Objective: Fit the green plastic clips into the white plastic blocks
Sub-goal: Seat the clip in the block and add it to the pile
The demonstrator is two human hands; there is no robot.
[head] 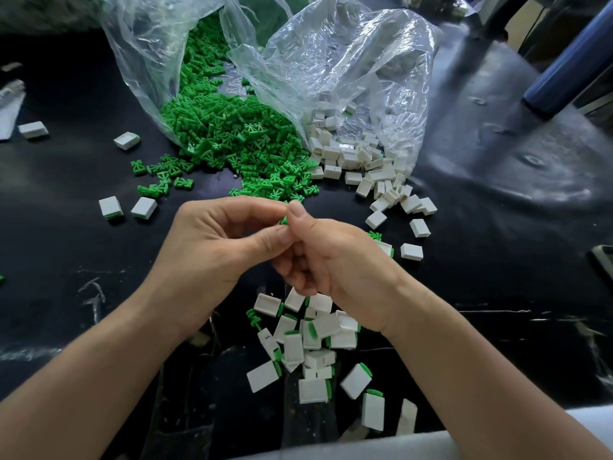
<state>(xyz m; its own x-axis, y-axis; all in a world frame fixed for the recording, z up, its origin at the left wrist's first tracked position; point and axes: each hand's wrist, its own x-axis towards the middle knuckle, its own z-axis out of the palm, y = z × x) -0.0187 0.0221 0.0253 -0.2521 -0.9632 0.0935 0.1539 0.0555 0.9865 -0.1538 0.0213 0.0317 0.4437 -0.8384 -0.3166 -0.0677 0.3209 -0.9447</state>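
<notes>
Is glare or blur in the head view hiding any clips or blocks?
Head view: glare on the clear bags veils some white blocks inside; upper right corner is smeared, edges bend; left hand, right hand and the green clip they pinch are sharp.

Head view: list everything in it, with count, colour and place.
green plastic clips: uncountable heap, green, spilling from left bag
white plastic blocks: many, white, spilling from right bag
clear plastic bags: two, clear, far side
clipped white blocks: pile, white with green, below the hands
stray white blocks: four, white, left of heap
black table: one, black, beneath everything
blue cylinder: one, dark blue, top right
single green clip: one, green, pinched between both hands
left hand: one, centre
right hand: one, centre
</notes>
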